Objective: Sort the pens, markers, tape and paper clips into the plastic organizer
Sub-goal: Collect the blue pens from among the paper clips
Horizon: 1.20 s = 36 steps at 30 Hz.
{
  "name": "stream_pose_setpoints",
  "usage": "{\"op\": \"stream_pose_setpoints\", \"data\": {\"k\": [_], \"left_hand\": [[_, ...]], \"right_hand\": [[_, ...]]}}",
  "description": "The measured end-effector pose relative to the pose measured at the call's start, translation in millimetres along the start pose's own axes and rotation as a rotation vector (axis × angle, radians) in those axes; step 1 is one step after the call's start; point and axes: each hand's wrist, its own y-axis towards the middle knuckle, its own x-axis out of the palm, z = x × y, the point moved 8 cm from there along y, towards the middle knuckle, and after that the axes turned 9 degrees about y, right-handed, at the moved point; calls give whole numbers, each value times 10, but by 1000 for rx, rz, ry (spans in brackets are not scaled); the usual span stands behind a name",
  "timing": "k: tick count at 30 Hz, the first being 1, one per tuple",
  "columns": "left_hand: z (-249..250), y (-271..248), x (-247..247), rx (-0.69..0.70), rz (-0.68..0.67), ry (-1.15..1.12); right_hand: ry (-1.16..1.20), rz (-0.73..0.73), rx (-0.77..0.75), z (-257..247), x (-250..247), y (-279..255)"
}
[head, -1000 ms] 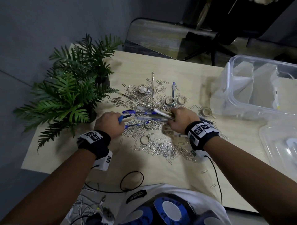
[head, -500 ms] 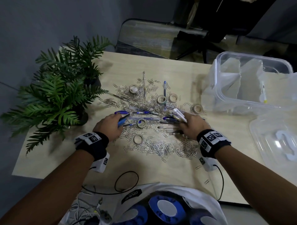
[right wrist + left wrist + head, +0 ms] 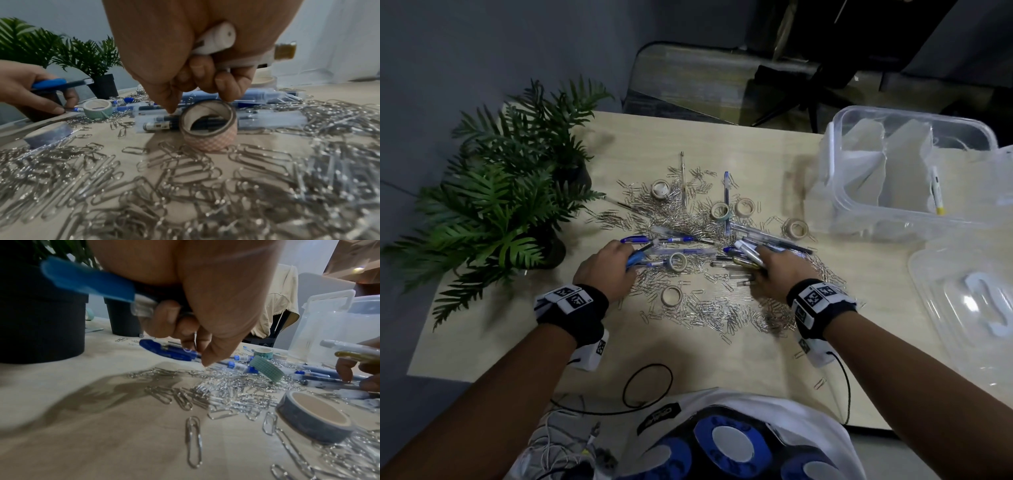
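The left hand (image 3: 604, 270) is gripping a blue-capped pen (image 3: 88, 283) over the surface (image 3: 722, 363), beside a pile of paper clips (image 3: 709, 311). The right hand (image 3: 779, 272) is clutching a white marker (image 3: 216, 39) and a gold-capped one among loose pens (image 3: 767, 240) and tape rolls (image 3: 671, 296). The organizer (image 3: 907, 171) is sitting open at far right, holding one marker.

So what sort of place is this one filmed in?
Probably an office or study room: a light wooden desk strewn with stationery, a potted plant at its edge, and what looks like an office chair behind it.
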Motion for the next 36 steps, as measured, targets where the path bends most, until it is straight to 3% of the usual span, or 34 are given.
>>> {"op": "stream_pose_setpoints", "data": {"k": [8, 11, 13, 16, 21, 25, 28, 33, 36], "left_hand": [[-89, -144, -247, -54, 113, -22], [-64, -227, -374, -115, 156, -108], [-45, -268, -434, -190, 172, -219], [57, -275, -490, -276, 174, -500], [485, -123, -630, -251, 152, -728], [1042, 45, -603, -160, -49, -1101], [1559, 60, -752, -70, -147, -1189], [2234, 133, -1035, 32, -100, -1112], [2634, 212, -1192, 43, -106, -1180]], "right_hand": [[-168, -69, 2, -126, -11, 69], [-96, -60, -21, -164, -64, 34], [90, -42, -21, -165, -134, 0], [552, -51, 53, -161, -218, -68], [1147, -141, 117, -208, -348, -203], [1425, -134, 128, -120, -519, -283], [1597, -122, 111, -23, -698, -370], [1792, -128, 23, 148, -1020, -556], [1791, -46, -17, 429, -1255, -602]]}}
